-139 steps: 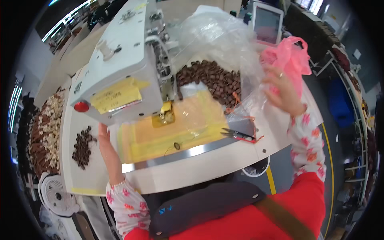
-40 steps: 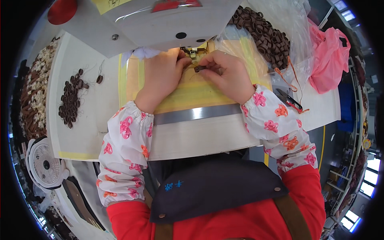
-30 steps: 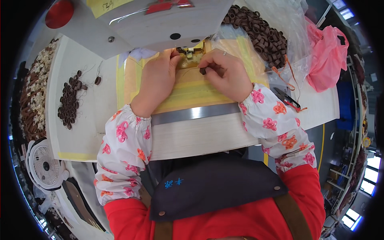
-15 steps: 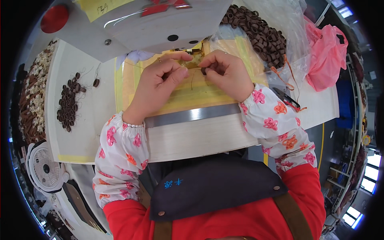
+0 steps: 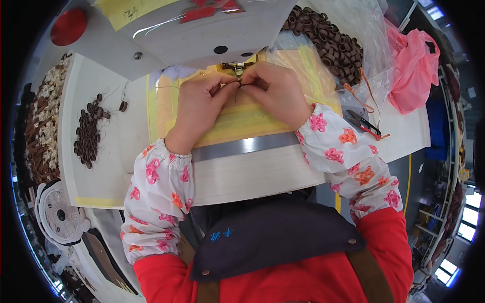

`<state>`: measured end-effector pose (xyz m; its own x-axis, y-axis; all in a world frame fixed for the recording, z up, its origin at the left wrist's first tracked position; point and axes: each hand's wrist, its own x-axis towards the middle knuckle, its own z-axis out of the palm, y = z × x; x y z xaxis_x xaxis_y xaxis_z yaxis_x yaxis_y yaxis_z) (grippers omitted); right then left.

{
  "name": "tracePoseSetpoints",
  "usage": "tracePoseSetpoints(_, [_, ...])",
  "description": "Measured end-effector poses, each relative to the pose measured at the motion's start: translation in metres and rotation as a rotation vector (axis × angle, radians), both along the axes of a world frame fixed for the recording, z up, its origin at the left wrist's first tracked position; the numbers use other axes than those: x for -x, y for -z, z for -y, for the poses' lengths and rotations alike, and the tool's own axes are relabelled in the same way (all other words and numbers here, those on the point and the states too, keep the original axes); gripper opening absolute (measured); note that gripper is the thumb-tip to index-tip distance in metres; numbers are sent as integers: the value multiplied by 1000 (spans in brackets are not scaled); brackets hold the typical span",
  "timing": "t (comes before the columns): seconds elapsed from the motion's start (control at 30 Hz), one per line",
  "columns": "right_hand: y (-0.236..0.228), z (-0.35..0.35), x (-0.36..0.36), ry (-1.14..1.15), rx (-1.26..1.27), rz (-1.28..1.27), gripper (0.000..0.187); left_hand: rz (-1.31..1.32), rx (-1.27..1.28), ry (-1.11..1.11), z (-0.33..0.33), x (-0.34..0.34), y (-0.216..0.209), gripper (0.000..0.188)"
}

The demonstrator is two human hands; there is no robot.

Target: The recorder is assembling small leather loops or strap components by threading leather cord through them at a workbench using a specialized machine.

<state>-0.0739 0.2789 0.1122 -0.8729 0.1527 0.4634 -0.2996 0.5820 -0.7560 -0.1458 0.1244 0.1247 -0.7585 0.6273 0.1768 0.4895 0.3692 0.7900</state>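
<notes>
My left hand (image 5: 202, 103) and my right hand (image 5: 277, 93) meet fingertip to fingertip just in front of a sewing machine's presser foot (image 5: 238, 69). Both pinch a small dark brown loop, which their fingers mostly hide. A thread runs off to the left behind my left hand, and a short end hangs below the fingertips. The grey machine head (image 5: 177, 45) rises over the yellow-taped work surface (image 5: 252, 118). Left of my hands lies a cluster of brown loops with loose threads (image 5: 87, 134), and a single loop (image 5: 123, 106) sits apart from it.
Many brown loops (image 5: 331, 48) lie heaped on clear plastic at the back right, near a pink plastic bag (image 5: 414, 70). Thread snips (image 5: 364, 125) rest by my right sleeve. A metal strip (image 5: 247, 145) edges the work surface. A white fan (image 5: 60, 214) stands lower left.
My hands have come together; they were apart, with the loop in my right fingers. My left fingers have closed from a loose, spread pose onto the loop.
</notes>
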Motion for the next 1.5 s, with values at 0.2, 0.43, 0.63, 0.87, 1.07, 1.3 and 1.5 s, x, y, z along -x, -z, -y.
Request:
tracePoseSetpoints(0.2, [0, 1, 5, 77, -66, 29, 12, -383, 40, 62, 0, -1, 8, 6])
tracePoseSetpoints(0.43, [-3, 2, 9, 126, -8, 39, 11, -168, 20, 23, -3, -4, 3, 17])
tracePoseSetpoints(0.63, [0, -1, 12, 124, -18, 26, 12, -120, -36, -92, -5, 4, 4, 22])
tracePoseSetpoints(0.87, [0, -2, 13, 134, -74, 30, 11, -47, 84, -127, -12, 3, -1, 22])
tracePoseSetpoints(1.07, [3, 0, 14, 134, -53, 4, 12, -81, 113, -119, -14, 4, 0, 23])
tracePoseSetpoints(1.3, [-3, 5, 14, 111, -66, 69, 17, -190, 45, -107, -12, 7, 10, 19])
tracePoseSetpoints(1.5, [-2, 1, 15, 137, -76, 108, 16, -148, 104, -133, -14, 5, 5, 19])
